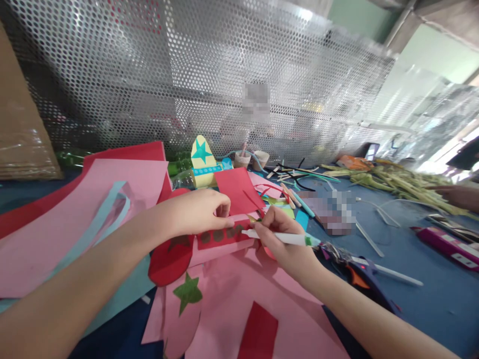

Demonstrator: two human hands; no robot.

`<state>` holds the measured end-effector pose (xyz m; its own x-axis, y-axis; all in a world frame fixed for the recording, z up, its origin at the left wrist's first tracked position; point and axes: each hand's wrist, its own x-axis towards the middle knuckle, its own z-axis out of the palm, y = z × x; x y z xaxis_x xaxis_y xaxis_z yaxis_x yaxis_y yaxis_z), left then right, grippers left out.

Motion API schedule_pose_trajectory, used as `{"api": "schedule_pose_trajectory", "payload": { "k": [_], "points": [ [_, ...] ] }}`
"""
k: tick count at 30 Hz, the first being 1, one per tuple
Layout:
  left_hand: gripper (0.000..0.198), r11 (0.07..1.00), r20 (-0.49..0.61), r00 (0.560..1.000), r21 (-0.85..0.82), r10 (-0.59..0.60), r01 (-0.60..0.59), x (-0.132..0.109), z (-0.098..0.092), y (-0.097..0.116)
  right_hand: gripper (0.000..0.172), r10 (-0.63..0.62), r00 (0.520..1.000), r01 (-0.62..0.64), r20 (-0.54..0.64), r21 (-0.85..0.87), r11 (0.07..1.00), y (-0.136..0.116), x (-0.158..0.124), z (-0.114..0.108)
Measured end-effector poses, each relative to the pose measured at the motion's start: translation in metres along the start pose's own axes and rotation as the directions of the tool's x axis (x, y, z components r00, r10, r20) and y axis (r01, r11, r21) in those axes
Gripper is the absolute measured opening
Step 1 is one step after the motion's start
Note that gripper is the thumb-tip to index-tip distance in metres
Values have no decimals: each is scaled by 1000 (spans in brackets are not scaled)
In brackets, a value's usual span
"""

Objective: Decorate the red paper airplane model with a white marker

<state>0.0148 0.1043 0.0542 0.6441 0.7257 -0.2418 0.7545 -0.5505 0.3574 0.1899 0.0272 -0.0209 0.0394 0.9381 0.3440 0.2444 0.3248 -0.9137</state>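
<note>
My left hand (209, 212) is curled, its thumb and fingertips pressed on the upper edge of a red paper strip (204, 240) with several brown dots. That strip lies on a pink paper piece. My right hand (280, 232) grips a white pen-shaped tube (290, 238) with a green mark, its thin tip over the strip's right part. At the left end of the strip is a red rounded cut-out (170, 264) with a dark star. Nearer me, a pink rounded piece (181, 324) carries a green star (188, 294). Large pink paper (299, 319) lies underneath.
A glue gun (361, 276) with an orange trigger lies beside my right forearm. Further right are a purple power strip (445, 244) and dried strips of leaf (404, 187). Small cups (242, 159) and a yellow paper piece with a star (202, 154) stand behind. Coloured sheets (123, 189) cover the left.
</note>
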Motion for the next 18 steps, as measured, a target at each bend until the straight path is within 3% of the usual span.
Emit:
{"api": "schedule_pose_trajectory", "payload": {
  "k": [18],
  "points": [
    [25,1000,7,1000,1,-12,12,1,0,1,25,26,999,-27,42,23,999,3,0,-1]
  ]
}}
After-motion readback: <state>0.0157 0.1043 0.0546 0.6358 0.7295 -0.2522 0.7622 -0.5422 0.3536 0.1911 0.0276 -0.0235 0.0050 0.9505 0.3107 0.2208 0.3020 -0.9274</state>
